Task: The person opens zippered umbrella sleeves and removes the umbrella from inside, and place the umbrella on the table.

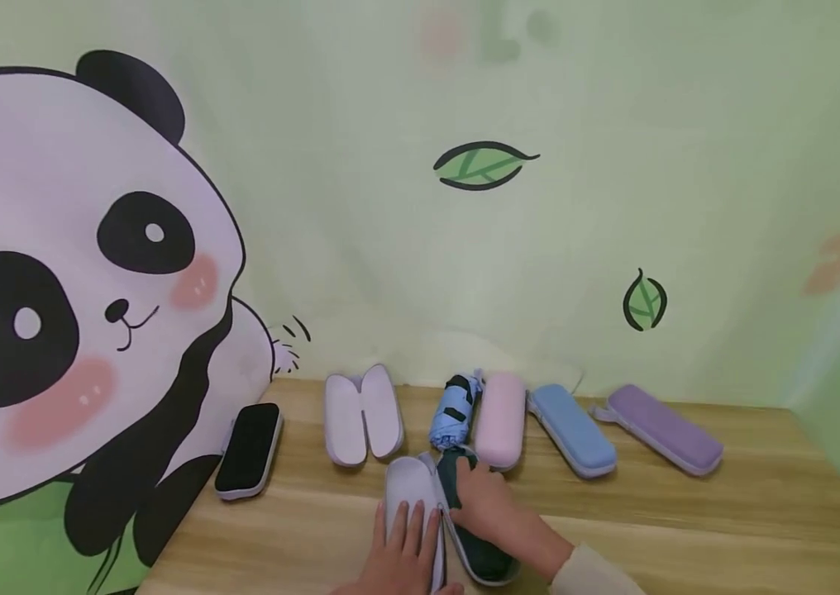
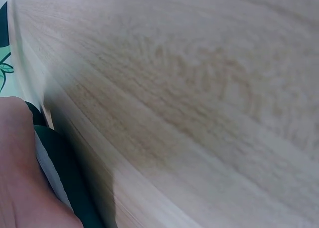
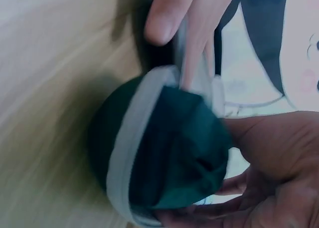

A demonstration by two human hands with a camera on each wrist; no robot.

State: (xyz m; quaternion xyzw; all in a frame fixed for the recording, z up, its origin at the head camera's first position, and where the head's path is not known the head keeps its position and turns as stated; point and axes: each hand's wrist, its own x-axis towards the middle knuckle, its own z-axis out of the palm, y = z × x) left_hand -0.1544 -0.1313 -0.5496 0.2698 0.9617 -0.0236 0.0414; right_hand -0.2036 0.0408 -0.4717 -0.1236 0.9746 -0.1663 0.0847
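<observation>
A hard zip case (image 1: 408,479) lies unfolded near the front of the table, its left half showing a pale grey lining. Spread fingers of my left hand (image 1: 401,549) rest on that half. In the right half sits a dark green folded umbrella (image 1: 490,562), and my right hand (image 1: 490,504) grips it from above with curled fingers. Seen close in the right wrist view, the bunched green cloth (image 3: 184,153) bulges above the case's pale zip rim (image 3: 124,148). The left wrist view shows only part of my left hand (image 2: 15,173) beside the case's green outside (image 2: 62,163).
Behind my hands stand an unfolded pale case (image 1: 346,421), a blue folded umbrella (image 1: 455,413) and a pink case (image 1: 500,421). A blue case (image 1: 572,430) and a purple case (image 1: 664,430) lie to the right. At the left edge is a black case (image 1: 249,450).
</observation>
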